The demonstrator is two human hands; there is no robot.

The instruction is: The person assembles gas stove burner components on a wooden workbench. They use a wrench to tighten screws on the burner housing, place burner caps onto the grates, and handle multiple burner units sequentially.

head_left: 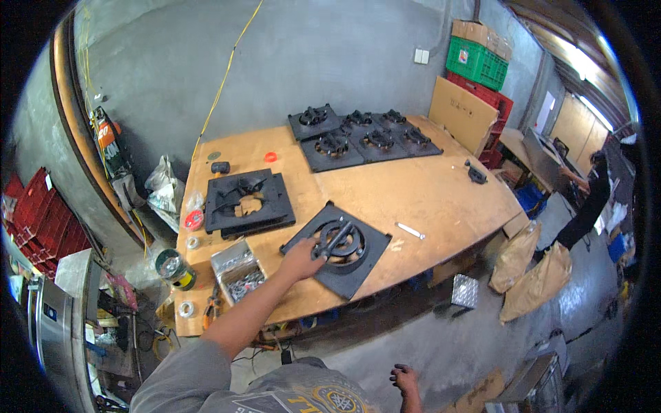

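My left hand (303, 260) is closed around the end of a dark burner tube (339, 236) over a square black plate (368, 244) at the table's front edge. Round black rings lie around and under the tube in the plate's middle; whether the tube touches them I cannot tell. My right hand (405, 378) hangs low, off the table, its fingers loosely apart and nothing visible in them. Left of the plate stands an open box of small metal hardware (246, 283). A slim white tool (411, 230) lies to the right.
Stacked black frames (268, 213) sit at left, near a black mallet head (220, 167). Several plates with burners (365, 141) line the back of the wooden table (441, 199). Orange-handled pliers (208, 316) and a tin (175, 270) edge the left. Brown sacks (540, 286) stand at right.
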